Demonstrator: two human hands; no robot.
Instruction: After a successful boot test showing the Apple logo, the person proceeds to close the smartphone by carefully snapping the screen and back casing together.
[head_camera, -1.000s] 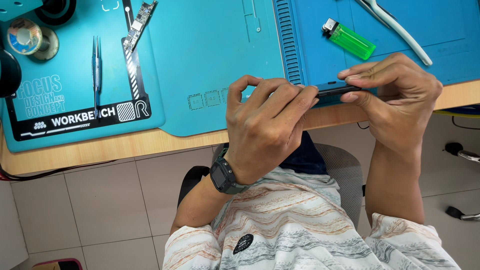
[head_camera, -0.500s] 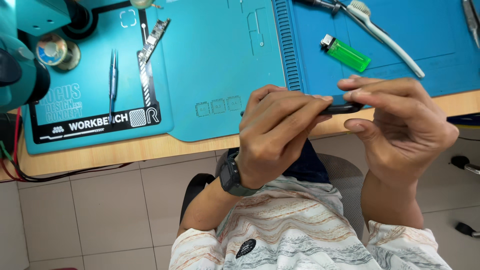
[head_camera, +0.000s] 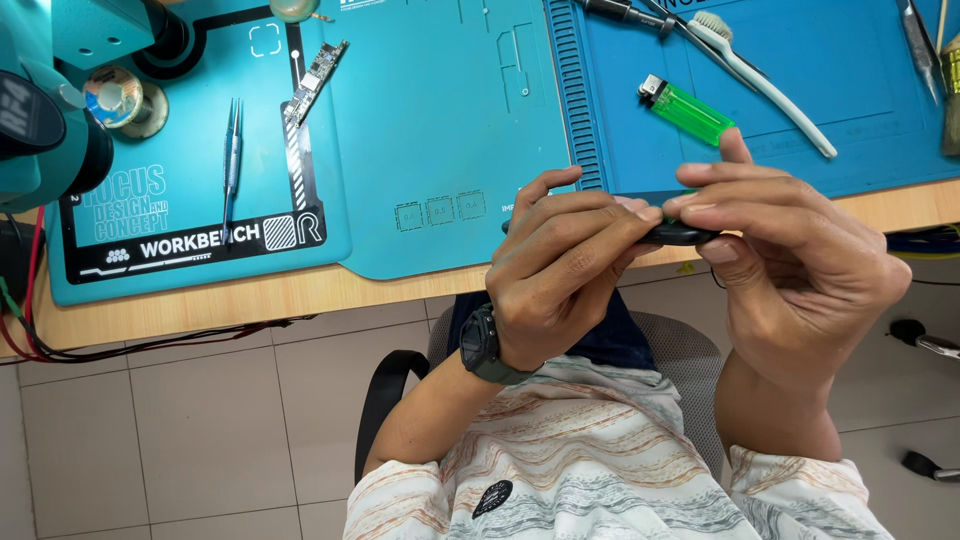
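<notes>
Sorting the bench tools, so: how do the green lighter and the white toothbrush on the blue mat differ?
The green lighter is short, blocky and see-through green with a metal top; the white toothbrush is long, thin and opaque white, with bristles at its upper end. The lighter lies nearer the left hand and right hand, the toothbrush farther back. Both lie flat on the blue mat, slanting the same way, untouched.
</notes>
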